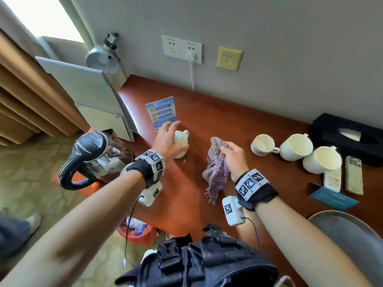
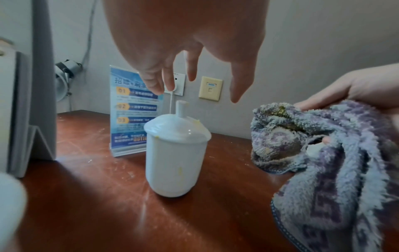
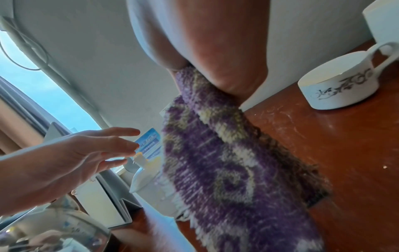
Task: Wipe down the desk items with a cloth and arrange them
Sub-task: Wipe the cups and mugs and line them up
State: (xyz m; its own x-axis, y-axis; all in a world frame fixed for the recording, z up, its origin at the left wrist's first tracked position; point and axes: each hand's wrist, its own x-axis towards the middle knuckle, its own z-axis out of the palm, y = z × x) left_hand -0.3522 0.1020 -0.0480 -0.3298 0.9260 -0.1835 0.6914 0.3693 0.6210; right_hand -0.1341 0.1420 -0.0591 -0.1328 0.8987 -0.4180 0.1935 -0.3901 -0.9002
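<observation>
Head view: my left hand (image 1: 167,139) spread, empty, over jar (image 2: 175,158) | right hand (image 1: 234,160) grips cloth (image 1: 217,170) | jar looks stained; cups (image 1: 296,147) unsorted, I judge early.

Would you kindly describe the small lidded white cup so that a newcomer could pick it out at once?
Start at the red-brown desk and find the upright blue sign card near its left end. Just in front of it stands the white lidded cup, under the spread fingers of the left hand. Unlike the three open mugs on the right, it has a domed lid with a knob.
</observation>
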